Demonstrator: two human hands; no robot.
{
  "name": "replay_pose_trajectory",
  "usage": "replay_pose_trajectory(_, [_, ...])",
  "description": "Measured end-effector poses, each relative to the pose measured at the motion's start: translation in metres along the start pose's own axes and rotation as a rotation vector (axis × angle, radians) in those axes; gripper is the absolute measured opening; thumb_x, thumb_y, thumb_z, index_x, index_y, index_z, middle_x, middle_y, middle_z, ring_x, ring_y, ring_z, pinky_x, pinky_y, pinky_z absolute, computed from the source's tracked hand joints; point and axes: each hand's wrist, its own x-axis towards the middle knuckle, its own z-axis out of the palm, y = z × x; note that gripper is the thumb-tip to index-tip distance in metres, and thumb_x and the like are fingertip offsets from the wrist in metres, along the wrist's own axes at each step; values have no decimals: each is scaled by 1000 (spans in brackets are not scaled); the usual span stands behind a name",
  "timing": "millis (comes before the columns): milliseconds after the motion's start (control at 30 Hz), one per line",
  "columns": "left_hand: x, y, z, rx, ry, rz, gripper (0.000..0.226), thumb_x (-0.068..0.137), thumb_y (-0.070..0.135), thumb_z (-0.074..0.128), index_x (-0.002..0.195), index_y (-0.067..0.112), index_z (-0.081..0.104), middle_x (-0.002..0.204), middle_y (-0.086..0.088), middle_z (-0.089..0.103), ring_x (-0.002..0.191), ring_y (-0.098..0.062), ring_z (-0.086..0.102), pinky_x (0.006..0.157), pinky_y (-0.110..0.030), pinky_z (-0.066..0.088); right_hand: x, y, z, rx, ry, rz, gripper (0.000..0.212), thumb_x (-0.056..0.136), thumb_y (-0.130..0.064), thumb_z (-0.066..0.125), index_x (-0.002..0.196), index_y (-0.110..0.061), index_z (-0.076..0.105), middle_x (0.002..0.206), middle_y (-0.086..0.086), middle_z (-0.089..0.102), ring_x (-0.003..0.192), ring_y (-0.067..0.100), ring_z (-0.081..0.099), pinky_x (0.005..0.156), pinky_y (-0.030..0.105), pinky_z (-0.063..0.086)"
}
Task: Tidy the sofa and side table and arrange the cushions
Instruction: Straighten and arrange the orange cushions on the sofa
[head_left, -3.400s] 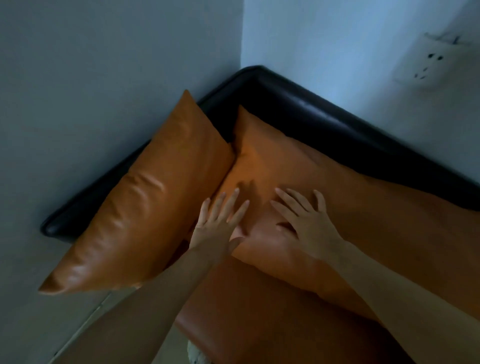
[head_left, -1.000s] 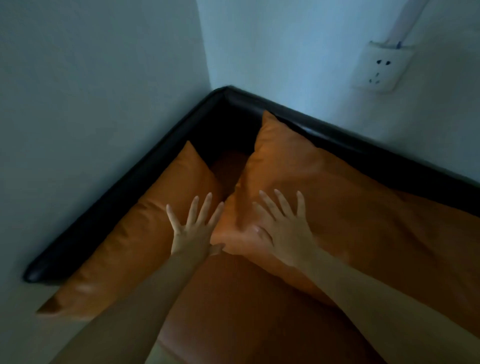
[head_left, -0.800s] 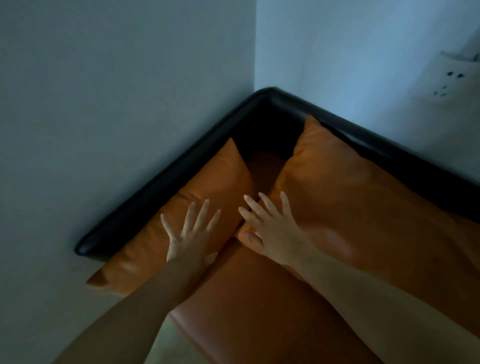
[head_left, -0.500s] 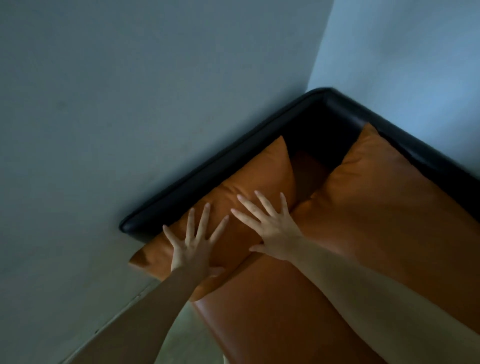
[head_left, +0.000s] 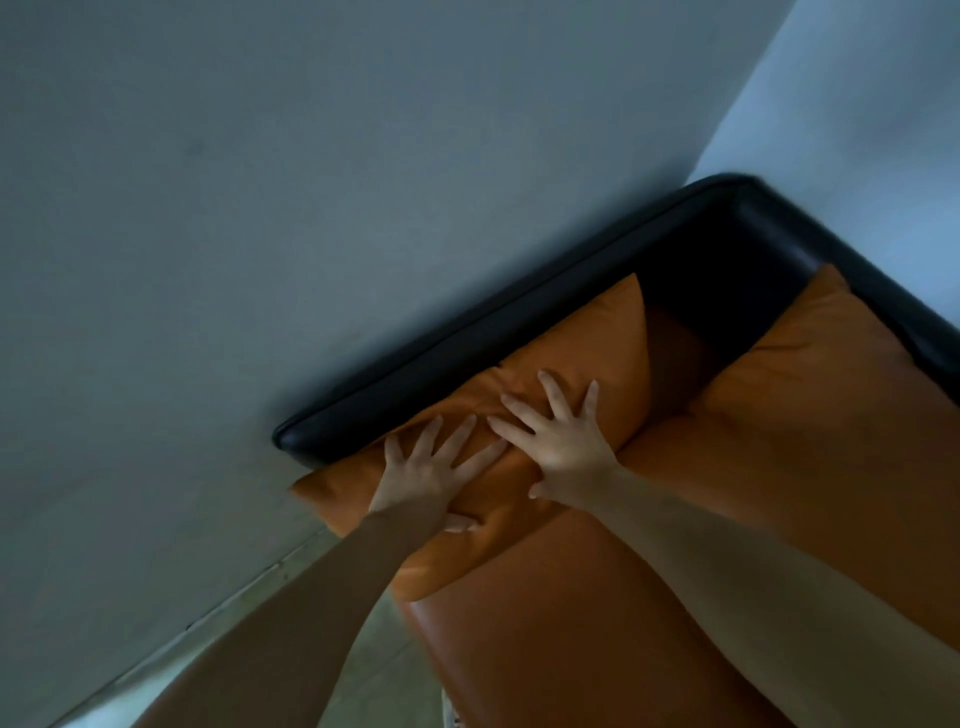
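An orange leather cushion (head_left: 587, 353) leans against the sofa's black side arm (head_left: 467, 358). My left hand (head_left: 431, 473) lies flat on its lower part with fingers spread. Beside it, my right hand (head_left: 563, 444) presses on the cushion's middle, fingers also spread. A second orange cushion (head_left: 831, 374) rests against the black backrest (head_left: 883, 291) on the right. A dark gap in the corner separates the two cushions. The orange seat (head_left: 571, 623) runs below both hands.
Grey walls (head_left: 260, 208) meet at the corner behind the sofa. A strip of pale floor (head_left: 374, 670) shows left of the seat, between the sofa and the wall.
Both hands have shifted from the backrest cushion onto the side-arm cushion. The view has swung left, so the wall socket is out of sight.
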Motion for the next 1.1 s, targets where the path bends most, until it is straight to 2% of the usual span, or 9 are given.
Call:
replay_pose_trajectory(100, [0,-1,-1,18,30,47,94,86,69,42,137,46,-34,161,2,-9,146,-32,5,109,-62,19,0,0,-3,15,-26,-16,81,87,-42,63,151,-36,13,161,-5,9,144,41,-10,102,78,0])
replay_pose_trajectory(233, [-3,-1,1,-78,227,113,66,87,58,41,146,41,17,137,-5,55,116,-38,58,86,-61,47,-4,1,-4,43,-33,-35,59,98,-38,46,151,-34,19,160,-3,17,146,39,-5,107,74,2])
replay_pose_trajectory(300, [-3,0,9,-75,272,125,50,93,52,35,141,37,34,127,-4,63,108,-37,63,83,-59,50,-8,0,-4,56,-30,-49,53,102,-35,39,151,-33,20,159,-1,20,146,38,-3,108,71,2])
replay_pose_trajectory(400, [-5,3,16,-89,341,156,45,100,45,26,143,35,33,129,-5,62,111,-39,62,87,-59,49,-15,1,-6,44,-37,-61,49,104,-31,32,151,-30,21,158,0,23,146,37,1,109,69,6])
replay_pose_trajectory(567, [1,3,11,-138,334,193,55,100,41,23,152,37,6,133,-4,60,113,-38,61,88,-60,49,-21,9,-10,35,-64,-34,47,104,-32,32,150,-29,25,158,-1,23,147,34,2,110,67,9])
replay_pose_trajectory(667, [11,-1,11,-162,342,126,52,99,45,24,151,36,18,134,-5,58,115,-38,59,91,-61,46,-5,15,-9,102,-75,-3,51,102,-33,39,150,-32,22,159,-7,18,147,29,-4,111,67,7])
replay_pose_trajectory(800, [18,-1,18,-74,340,-26,54,96,53,32,144,30,36,143,-4,50,128,-33,49,100,-57,39,9,24,-1,164,-95,-14,78,95,-42,51,150,-42,-4,160,-17,-7,144,22,-23,107,73,1])
replay_pose_trajectory(967, [5,4,24,-73,374,-141,59,97,55,26,146,24,35,149,-7,41,135,-31,41,107,-58,31,-1,35,7,230,59,-108,89,87,-54,55,150,-40,-6,158,-17,-17,144,19,-23,104,77,-2])
replay_pose_trajectory(1100, [-16,8,40,-42,566,-180,56,99,40,44,151,26,28,155,-6,30,139,-30,36,108,-59,29,-14,34,23,285,255,-47,72,92,-63,33,152,-37,3,159,-9,-21,147,22,-13,105,75,-4])
